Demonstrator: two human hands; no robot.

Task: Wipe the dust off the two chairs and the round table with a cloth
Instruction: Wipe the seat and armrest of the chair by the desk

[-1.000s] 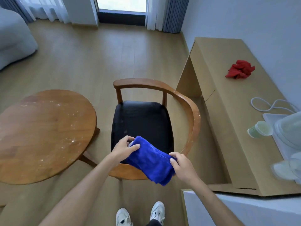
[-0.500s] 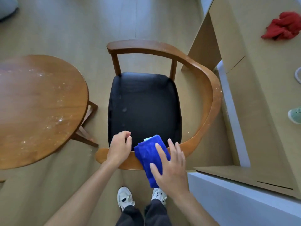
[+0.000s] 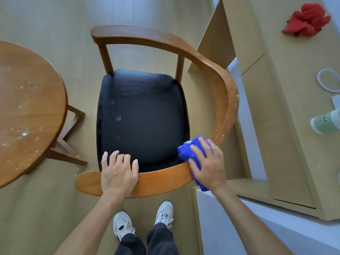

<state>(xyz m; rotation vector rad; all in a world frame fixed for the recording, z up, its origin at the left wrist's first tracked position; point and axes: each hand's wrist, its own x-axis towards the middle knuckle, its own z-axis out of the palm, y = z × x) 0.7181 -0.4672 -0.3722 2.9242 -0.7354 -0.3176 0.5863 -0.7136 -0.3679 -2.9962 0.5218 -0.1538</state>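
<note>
A wooden chair (image 3: 228,100) with a black seat stands right below me, white dust specks on its curved rail and seat. My left hand (image 3: 117,173) rests on the near part of the rail, fingers curled over its edge. My right hand (image 3: 207,162) presses a blue cloth (image 3: 189,150) flat against the rail at its right bend. The round wooden table (image 3: 27,107), speckled with dust, stands to the left of the chair. Only one chair is in view.
A long light-wood desk (image 3: 294,89) runs along the right, close to the chair's rail, with a red cloth (image 3: 307,20), a white cable loop (image 3: 328,80) and a green cup (image 3: 325,122) on it. A white surface (image 3: 257,227) lies at lower right. My shoes (image 3: 143,219) are just behind the chair.
My right hand has slid the blue cloth rightwards along the chair rail. My left hand let go of the cloth and settled on the rail. The view has tilted down and closer.
</note>
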